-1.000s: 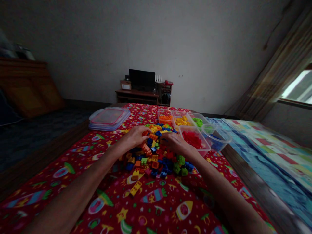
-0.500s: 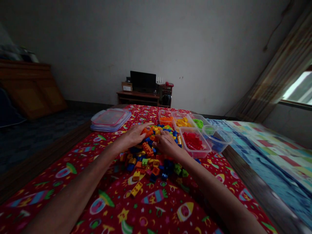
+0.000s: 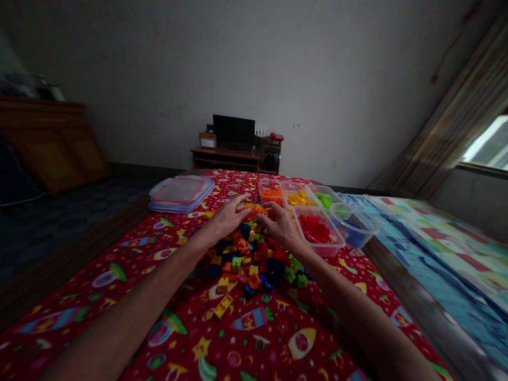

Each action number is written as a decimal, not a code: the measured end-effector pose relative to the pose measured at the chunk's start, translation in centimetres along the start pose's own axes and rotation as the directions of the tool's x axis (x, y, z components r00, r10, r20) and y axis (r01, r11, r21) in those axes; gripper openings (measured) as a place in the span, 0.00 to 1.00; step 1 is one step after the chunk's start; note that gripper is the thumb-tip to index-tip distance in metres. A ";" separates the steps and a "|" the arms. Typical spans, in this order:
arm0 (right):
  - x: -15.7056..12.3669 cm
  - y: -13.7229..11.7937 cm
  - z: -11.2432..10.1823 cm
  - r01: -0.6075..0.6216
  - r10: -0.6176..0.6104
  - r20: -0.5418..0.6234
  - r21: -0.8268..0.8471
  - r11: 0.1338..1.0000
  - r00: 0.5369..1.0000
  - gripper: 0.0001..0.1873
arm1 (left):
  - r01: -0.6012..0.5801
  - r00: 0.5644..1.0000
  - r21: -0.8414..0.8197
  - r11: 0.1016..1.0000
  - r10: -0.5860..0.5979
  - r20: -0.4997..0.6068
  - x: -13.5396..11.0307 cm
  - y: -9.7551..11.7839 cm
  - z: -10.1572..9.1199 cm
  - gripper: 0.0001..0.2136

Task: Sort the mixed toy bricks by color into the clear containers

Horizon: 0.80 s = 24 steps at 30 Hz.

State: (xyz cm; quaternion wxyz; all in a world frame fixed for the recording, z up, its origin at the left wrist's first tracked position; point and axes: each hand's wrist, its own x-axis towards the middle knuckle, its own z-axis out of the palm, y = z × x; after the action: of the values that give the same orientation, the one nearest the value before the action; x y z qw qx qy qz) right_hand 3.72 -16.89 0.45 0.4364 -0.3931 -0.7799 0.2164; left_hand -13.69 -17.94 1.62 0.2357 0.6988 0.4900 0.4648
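Both my hands are raised just over the far end of a heap of mixed coloured toy bricks [image 3: 254, 262] on a red rocket-print cloth [image 3: 254, 338]. My left hand [image 3: 226, 218] and my right hand [image 3: 281, 225] meet fingertip to fingertip, pinching small orange bricks [image 3: 257, 209] between them. Just beyond the fingers stands a clear tub of orange bricks [image 3: 270, 193]. Beside my right hand is a tub of red bricks [image 3: 316, 228].
More clear tubs hold yellow bricks [image 3: 296, 199] and green bricks [image 3: 324, 200], and a round tub holds blue bricks [image 3: 354, 226]. A stack of lids [image 3: 181, 192] lies at the far left. A loose yellow brick [image 3: 222, 307] lies nearer me. The table edge [image 3: 400, 296] runs along the right.
Both hands have lifted off the heap and moved away from me toward the orange tub, fingertips now pinched together on orange bricks. The heap lies more exposed below them.
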 end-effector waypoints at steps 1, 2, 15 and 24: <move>0.0 -0.1 0.1 0.000 0.000 0.010 0.010 1.000 1.000 0.15 | 0.010 1.000 0.005 1.000 -0.010 0.005 -0.1 0.1 0.2 0.28; -0.1 -0.2 0.2 0.013 -0.014 0.022 0.008 1.000 1.000 0.16 | 0.021 1.000 0.031 0.999 -0.021 0.012 -0.1 0.3 0.3 0.27; -0.2 -0.5 0.3 -0.030 0.029 0.080 0.015 0.999 0.996 0.14 | -0.032 0.998 0.238 0.971 0.020 0.053 -0.4 1.5 -0.7 0.23; 2.9 2.1 -3.4 -0.077 0.075 -0.051 -0.033 0.996 0.996 0.13 | -0.047 0.956 0.504 0.863 -0.108 0.274 -0.2 0.3 -4.0 0.19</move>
State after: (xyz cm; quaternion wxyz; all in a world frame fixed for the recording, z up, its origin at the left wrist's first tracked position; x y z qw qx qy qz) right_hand 6.65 -13.34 2.29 0.4401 -0.4353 -0.7570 0.2092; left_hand -17.09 -18.73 3.61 0.1217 0.7889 0.5652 0.2080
